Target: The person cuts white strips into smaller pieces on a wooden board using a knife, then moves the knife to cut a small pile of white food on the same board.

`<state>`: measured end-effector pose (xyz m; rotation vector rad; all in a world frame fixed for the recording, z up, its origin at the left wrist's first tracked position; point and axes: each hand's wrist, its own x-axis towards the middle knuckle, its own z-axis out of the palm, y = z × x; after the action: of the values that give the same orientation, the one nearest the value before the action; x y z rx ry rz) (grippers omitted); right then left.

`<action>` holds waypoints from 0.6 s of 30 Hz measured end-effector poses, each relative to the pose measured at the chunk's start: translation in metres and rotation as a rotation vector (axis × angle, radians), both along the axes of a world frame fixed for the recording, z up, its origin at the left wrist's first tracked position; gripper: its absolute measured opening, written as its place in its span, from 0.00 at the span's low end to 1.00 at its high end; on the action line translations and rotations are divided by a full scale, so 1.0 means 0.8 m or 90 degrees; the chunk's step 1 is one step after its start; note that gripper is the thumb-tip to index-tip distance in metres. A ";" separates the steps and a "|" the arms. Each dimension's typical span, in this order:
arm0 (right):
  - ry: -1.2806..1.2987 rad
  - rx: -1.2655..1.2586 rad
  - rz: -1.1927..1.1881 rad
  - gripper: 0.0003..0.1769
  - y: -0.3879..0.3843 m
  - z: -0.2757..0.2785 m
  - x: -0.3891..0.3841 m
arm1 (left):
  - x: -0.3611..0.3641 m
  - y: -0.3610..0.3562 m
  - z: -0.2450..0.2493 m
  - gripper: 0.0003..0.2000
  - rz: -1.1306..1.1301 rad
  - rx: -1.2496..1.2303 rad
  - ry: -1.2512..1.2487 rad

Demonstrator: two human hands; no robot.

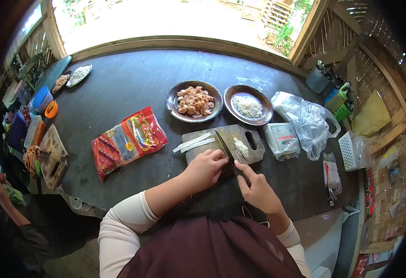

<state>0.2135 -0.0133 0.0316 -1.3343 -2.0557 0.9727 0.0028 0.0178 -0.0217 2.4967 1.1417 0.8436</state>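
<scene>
A kitchen knife (pixel 224 144) is in my right hand (pixel 259 191), its dark blade pointing away from me across a wooden cutting board (pixel 198 159). My left hand (pixel 206 166) rests on the board just left of the blade, fingers curled together; what lies under them is hidden. Long white strips (pixel 193 144) lie on the board's left part, beyond my left fingers. To the right of the blade is a small heap of finely cut white pieces (pixel 241 150), near the board's handle slot.
Beyond the board stand a plate of brownish-pink pieces (pixel 195 102) and a plate of white shreds (pixel 247 107). A red food packet (pixel 128 141) lies left; plastic bags (pixel 307 121) and a wrapped white pack (pixel 282 140) lie right. Another person's hand (pixel 1 187) holds greens at far left.
</scene>
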 end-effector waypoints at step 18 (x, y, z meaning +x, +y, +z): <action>0.023 -0.103 -0.017 0.23 0.012 -0.003 0.003 | -0.003 0.000 0.001 0.17 0.000 -0.016 -0.014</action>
<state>0.2156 -0.0035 0.0295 -1.4099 -1.9622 1.1639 0.0006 0.0174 -0.0207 2.4610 1.1389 0.8508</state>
